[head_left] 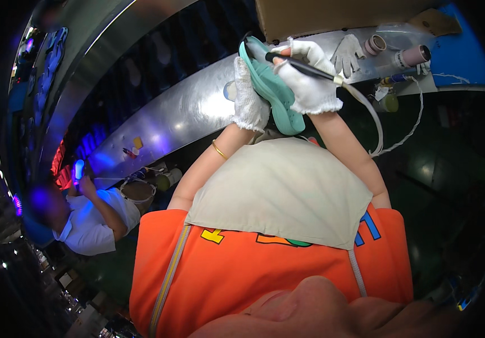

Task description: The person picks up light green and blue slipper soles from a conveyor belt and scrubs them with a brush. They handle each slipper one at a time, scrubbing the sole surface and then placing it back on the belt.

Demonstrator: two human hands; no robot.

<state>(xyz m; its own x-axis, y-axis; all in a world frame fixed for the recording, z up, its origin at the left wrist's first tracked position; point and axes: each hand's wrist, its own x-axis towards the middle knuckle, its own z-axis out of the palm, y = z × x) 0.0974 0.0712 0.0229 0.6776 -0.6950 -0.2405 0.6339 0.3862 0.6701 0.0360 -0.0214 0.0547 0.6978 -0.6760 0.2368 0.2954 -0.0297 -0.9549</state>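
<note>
My left hand (pixel 247 98), in a white knit glove, grips the left side of a teal shoe sole (pixel 272 93). The sole is tilted, its far end leaning away from me and its near end close to my apron. Held in my right hand (pixel 310 81), also gloved, is a black pen-shaped tool (pixel 304 67) with a pale hose (pixel 369 107) running off its rear end. The tool's front points at the upper part of the sole, where a whitish patch shows. Whether the tip touches is too blurred to tell. Some right fingertips stick out bare from the glove.
A shiny metal bench (pixel 180 121) curves past me beside a dark conveyor belt (pixel 124 73). On the right lie a spare glove (pixel 348 55) and two pinkish cylindrical containers (pixel 412 56). A cardboard box (pixel 338 19) stands behind. Another person (pixel 93 217) works at left with a glowing object.
</note>
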